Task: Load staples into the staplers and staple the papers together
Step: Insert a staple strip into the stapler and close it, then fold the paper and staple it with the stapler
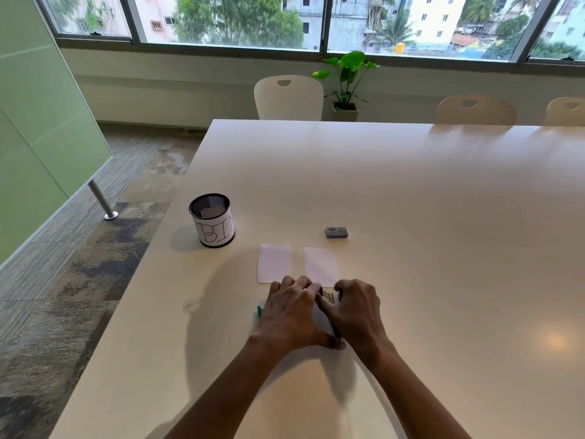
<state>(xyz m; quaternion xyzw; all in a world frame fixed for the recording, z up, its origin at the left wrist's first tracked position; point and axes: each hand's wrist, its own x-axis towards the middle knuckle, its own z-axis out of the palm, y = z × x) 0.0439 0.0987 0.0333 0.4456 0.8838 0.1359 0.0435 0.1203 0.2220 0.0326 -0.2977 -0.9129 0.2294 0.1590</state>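
Note:
Both hands meet over a small stapler (331, 297) near the front of the white table (411, 191). Only its metal front shows between the fingers. My left hand (292, 312) covers its left side and my right hand (357, 308) grips its right side. A light blue object (260, 308) peeks out left of my left hand; I cannot tell what it is. Two small white papers lie side by side just beyond the hands, the left paper (274, 263) and the right paper (321, 266). A small grey staple box (336, 232) lies farther back.
A black mesh cup labelled "BIN" (212, 220) stands at the left, near the table's left edge, with a scrap of paper inside. White chairs (288, 98) and a potted plant (346, 83) stand beyond the far edge, under the windows.

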